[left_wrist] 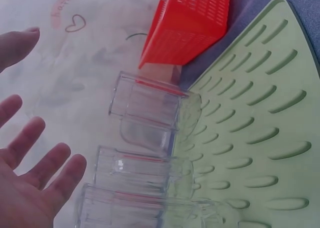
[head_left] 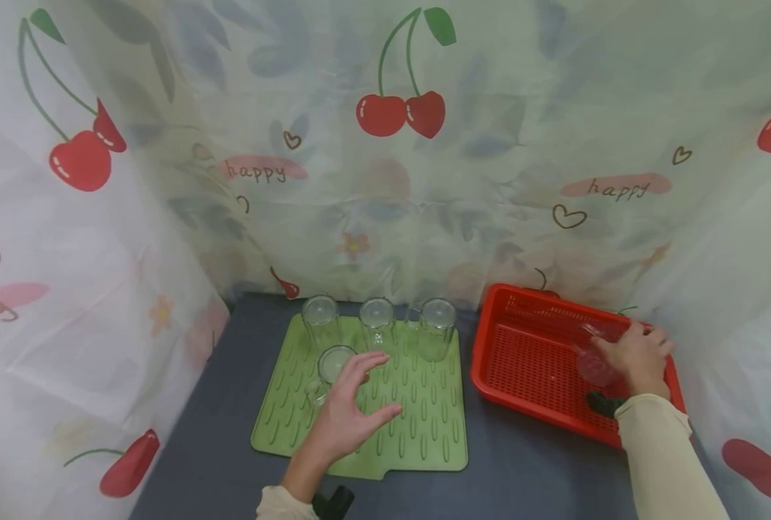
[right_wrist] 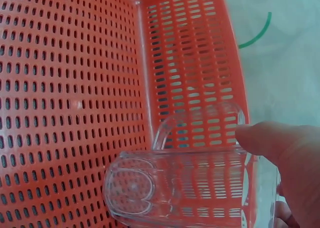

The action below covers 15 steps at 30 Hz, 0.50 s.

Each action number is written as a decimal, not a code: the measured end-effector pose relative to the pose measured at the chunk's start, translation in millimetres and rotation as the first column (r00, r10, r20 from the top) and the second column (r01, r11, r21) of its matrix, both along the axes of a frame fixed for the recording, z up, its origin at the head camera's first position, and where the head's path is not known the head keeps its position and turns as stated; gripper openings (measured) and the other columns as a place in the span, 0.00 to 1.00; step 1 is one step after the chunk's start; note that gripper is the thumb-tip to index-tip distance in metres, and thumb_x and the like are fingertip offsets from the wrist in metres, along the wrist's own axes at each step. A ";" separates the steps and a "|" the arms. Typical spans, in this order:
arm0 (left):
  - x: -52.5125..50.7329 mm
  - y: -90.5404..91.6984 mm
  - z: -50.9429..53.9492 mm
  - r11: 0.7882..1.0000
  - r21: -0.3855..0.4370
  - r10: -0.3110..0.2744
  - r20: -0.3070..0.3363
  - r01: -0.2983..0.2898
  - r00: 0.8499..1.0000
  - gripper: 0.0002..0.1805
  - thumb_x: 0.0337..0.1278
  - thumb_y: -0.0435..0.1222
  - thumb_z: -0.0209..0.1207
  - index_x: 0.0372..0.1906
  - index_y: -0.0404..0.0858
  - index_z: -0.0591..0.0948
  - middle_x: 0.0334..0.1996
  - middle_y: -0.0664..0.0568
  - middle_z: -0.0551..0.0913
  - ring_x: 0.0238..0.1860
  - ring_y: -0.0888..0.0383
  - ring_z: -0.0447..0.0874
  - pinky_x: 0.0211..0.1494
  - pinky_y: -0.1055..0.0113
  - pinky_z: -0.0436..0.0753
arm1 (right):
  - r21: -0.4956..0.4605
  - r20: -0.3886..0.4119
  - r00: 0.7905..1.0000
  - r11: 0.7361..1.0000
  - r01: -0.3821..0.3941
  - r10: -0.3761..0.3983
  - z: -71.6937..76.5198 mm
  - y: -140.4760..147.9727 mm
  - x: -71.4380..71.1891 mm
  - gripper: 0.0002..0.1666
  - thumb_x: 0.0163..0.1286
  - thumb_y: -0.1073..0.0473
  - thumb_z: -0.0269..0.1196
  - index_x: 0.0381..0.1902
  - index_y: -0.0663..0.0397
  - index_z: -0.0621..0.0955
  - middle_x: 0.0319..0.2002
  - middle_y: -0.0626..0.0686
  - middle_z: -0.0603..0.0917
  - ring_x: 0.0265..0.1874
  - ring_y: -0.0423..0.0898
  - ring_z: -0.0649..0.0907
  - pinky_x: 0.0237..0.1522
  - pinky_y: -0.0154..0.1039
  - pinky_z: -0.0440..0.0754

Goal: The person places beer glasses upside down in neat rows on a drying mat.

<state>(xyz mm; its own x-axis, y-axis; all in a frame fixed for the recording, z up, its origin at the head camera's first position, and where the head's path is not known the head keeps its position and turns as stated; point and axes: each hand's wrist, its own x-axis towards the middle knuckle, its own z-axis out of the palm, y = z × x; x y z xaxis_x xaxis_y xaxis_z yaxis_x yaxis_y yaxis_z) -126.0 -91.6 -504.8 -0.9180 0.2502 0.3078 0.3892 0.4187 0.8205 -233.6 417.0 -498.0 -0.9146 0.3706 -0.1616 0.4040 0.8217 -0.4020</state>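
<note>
In the red basket my right hand (head_left: 639, 354) grips a clear glass mug (right_wrist: 175, 188) near its rim, the thumb (right_wrist: 265, 138) showing at that end. The mug lies tilted, its thick base toward the basket's middle and its handle toward the side wall. My left hand (head_left: 349, 415) hovers over the green drying mat (head_left: 418, 426), fingers and thumb spread apart, holding nothing. Behind it stand three clear glass mugs along the mat's back edge, among them the right-hand mug (head_left: 437, 332). Another glass mug (head_left: 336, 365) stands nearer, partly hidden by my left fingers.
The red perforated basket (head_left: 548, 415) sits right of the mat on a dark grey table (head_left: 210, 433). Patterned curtains (head_left: 489, 166) close in the back and both sides. Dark straps show at both wrists.
</note>
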 end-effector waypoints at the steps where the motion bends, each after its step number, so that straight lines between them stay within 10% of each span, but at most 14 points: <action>1: 0.0 0.0 -0.2 1.000 0.001 -0.001 0.005 0.001 1.000 0.40 0.55 0.50 0.73 0.72 0.64 0.68 0.71 0.62 0.69 0.70 0.59 0.72 0.68 0.50 0.79 | -0.007 0.010 1.000 1.000 -0.004 0.004 0.2 1.0 0.2 0.57 0.69 0.45 0.62 0.75 0.80 0.47 0.66 0.87 0.46 0.64 0.83 0.49 0.57 0.76 0.64; 15: -1.2 0.1 -2.5 1.000 0.023 -0.017 0.103 0.015 0.994 0.40 0.55 0.51 0.73 0.71 0.68 0.67 0.70 0.65 0.69 0.72 0.58 0.70 0.68 0.48 0.79 | -0.087 0.130 0.991 0.996 0.022 -0.011 12.3 -12.8 2.8 0.66 0.64 0.44 0.68 0.75 0.80 0.41 0.64 0.85 0.53 0.59 0.81 0.60 0.58 0.79 0.70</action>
